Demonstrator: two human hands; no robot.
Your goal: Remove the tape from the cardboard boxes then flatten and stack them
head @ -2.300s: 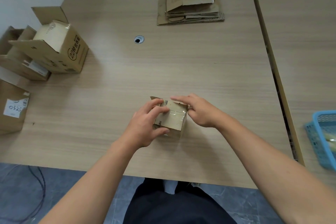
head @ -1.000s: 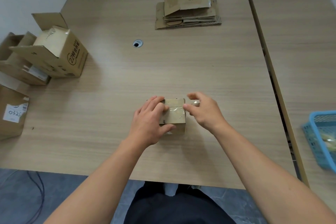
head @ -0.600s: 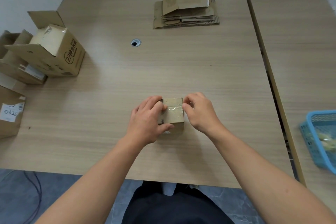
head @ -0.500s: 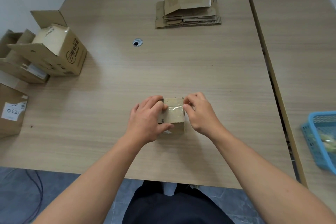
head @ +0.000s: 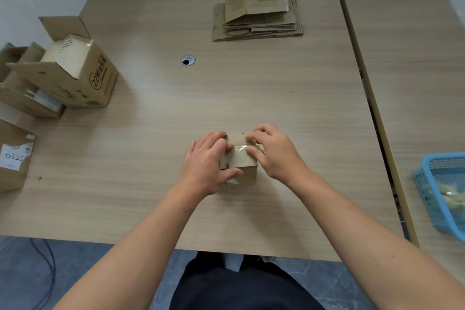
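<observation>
the left hand [head: 206,161] wraps the left side of a small cardboard box [head: 237,161], fingers curled over its top and the thumb across the near face, pinning it on the table [head: 251,88]. the right hand [head: 274,153] curls its fingertips onto the clear tape [head: 239,149] running across the box top, at the right edge. it looks like a pinch on the strip's end, though the exact hold is hard to make out. the box stands close to the near table edge, upright and closed, with its tape on.

judging progress: a stack of flattened boxes [head: 256,20] lies at the far side of the table, so several are done. this one is at the peeling step, with flattening and stacking to follow. at the left, an open printed box [head: 75,75], another box behind it [head: 22,98] and a labelled box [head: 13,158] wait unflattened. a blue basket [head: 442,191] sits on the neighbouring table to the right.
</observation>
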